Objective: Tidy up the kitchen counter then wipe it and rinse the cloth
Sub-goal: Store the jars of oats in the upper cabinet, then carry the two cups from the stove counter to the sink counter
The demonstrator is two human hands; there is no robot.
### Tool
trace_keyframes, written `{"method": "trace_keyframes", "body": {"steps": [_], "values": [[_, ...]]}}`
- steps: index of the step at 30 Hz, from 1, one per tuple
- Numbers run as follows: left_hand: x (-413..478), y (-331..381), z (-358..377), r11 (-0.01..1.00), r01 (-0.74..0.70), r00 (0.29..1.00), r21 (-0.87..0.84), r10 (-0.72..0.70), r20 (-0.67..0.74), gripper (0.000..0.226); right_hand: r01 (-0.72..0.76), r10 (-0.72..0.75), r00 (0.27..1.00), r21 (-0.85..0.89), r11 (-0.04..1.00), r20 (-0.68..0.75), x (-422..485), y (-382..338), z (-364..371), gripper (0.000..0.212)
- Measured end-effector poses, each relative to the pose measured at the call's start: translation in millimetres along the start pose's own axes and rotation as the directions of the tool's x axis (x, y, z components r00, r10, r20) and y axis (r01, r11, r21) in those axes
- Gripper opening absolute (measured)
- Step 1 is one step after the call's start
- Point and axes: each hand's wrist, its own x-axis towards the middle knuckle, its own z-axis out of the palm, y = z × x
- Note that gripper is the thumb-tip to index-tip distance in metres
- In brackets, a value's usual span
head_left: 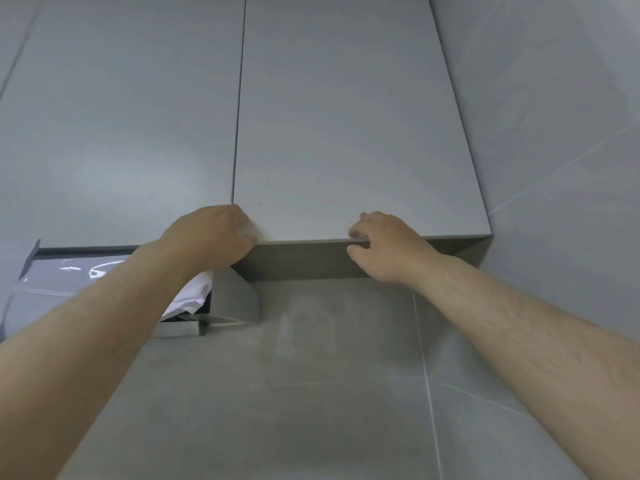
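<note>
Tidy stage: right hand (384, 244) pinches cabinet door (346, 133) bottom edge, left hand (211, 233) curled on corner alongside; next probably swing door, pulling evenly.

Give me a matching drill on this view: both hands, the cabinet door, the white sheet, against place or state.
1 left hand
2 right hand
3 white sheet
4 cabinet door

a light grey, above both hands
b crumpled under the left wrist
c at the door's lower left corner
d on the door's bottom edge, further right

Pairs: 1-c, 2-d, 3-b, 4-a
</note>
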Motion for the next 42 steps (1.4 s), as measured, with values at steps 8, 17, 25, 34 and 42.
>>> {"method": "trace_keyframes", "body": {"steps": [8, 17, 25, 34, 42], "values": [[-73.0, 34.1, -13.1, 0.992, -0.080, 0.997, -0.103, 0.078, -0.016, 0.048, 0.014, -0.040, 0.980, 0.134, 0.991, 0.196, -88.7, -4.2, 5.0, 0.022], [-190.5, 47.4, 35.3, 0.954, -0.176, 0.973, -0.242, 0.206, 0.108, 0.049, -0.078, -0.002, 0.960, 0.276, 0.958, 0.280, -203.3, 2.6, 35.9, 0.037], [-286.0, 60.4, 64.8, 0.976, -0.028, 0.920, -0.217, 0.110, 0.376, 0.050, -0.254, 0.089, 0.913, 0.385, 0.887, 0.398, -295.3, 16.3, 57.0, 0.038], [-403.8, 59.9, 91.0, 0.919, 0.237, 0.832, -0.316, -0.024, 0.554, 0.046, -0.511, 0.179, 0.798, 0.489, 0.707, 0.575, -395.5, 4.9, 80.9, 0.037], [-488.6, 56.4, 109.1, 0.842, 0.441, 0.720, -0.311, -0.125, 0.683, 0.044, -0.643, 0.144, 0.672, 0.477, 0.599, 0.726, -476.6, -24.7, 117.3, 0.033]]}}
